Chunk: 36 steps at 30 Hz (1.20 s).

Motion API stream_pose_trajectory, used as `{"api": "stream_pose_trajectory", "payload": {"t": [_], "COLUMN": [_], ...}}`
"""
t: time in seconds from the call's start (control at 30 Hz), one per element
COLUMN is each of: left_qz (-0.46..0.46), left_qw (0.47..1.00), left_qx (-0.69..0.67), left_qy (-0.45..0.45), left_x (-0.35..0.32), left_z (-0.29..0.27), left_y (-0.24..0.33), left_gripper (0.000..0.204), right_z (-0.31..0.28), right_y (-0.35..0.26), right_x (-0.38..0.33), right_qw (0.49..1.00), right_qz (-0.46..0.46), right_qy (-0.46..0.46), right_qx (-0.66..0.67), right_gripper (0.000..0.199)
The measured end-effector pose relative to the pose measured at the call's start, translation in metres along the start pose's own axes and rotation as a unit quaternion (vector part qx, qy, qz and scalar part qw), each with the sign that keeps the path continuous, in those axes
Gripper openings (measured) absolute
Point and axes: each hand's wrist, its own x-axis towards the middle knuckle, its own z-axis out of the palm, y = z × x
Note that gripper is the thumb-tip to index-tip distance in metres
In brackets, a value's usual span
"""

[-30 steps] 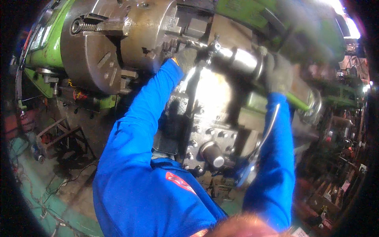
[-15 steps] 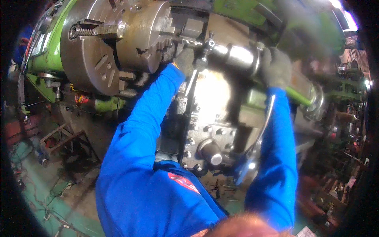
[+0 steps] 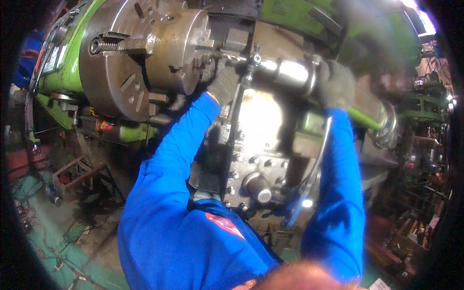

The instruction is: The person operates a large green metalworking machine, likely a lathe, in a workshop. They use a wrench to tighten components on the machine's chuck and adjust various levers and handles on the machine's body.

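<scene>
My left hand [image 3: 224,87], in a dark grey work glove, is beside the big steel lathe chuck [image 3: 176,53]. Its fingers are bent toward a thin bright rod [image 3: 235,57]; their tips are hidden, so whether they grip it I cannot tell. Right of the rod, a small upright screw clamp [image 3: 255,60] stands in front of a shiny steel cylinder [image 3: 293,75]. My right hand [image 3: 338,86], gloved too, is curled around the ring-shaped collar [image 3: 313,75] at the cylinder's right end.
Below the hands lies the carriage [image 3: 261,118], with a bolted plate [image 3: 268,166] and a round boss [image 3: 257,187]. A curved metal lever [image 3: 319,159] runs beside my right forearm. Green machine housing [image 3: 295,14] is behind, and a metal frame [image 3: 79,169] stands on the floor at left.
My left hand has drawn slightly down toward me, away from the bright rod. My right hand stays at the collar, and the view has shifted a little.
</scene>
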Motion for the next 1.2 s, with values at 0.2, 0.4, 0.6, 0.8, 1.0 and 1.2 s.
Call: {"api": "stream_pose_trajectory", "payload": {"t": [0.2,0.4,0.6,0.8,1.0,1.2], "left_qz": [0.040,-0.024,-0.002,0.239,0.127,-0.021], "left_qw": [0.976,0.929,0.995,0.968,0.991,0.969], "left_qx": [0.185,-0.357,-0.049,0.040,0.015,-0.229], "left_qy": [0.109,0.093,-0.083,-0.065,-0.039,-0.091], "left_x": [-0.024,-0.013,0.023,0.010,0.022,0.024], "left_z": [0.017,0.012,-0.017,-0.001,0.002,-0.007], "left_y": [0.012,-0.023,-0.096,-0.033,-0.035,-0.053], "left_gripper": [0.074,0.030,0.031,0.019,0.027,0.029], "right_z": [-0.004,0.005,0.004,0.006,0.003,-0.004], "right_y": [0.000,0.007,0.005,0.008,0.006,0.001], "right_x": [0.000,0.000,0.001,-0.002,0.001,0.001], "right_qw": [1.000,1.000,1.000,1.000,1.000,1.000], "right_qz": [-0.002,-0.011,-0.018,-0.011,-0.007,0.011], "right_qy": [-0.012,0.003,0.007,0.011,-0.009,-0.026], "right_qx": [0.008,0.010,0.018,0.024,0.016,0.010], "right_gripper": [0.035,0.034,0.034,0.036,0.037,0.035]}}
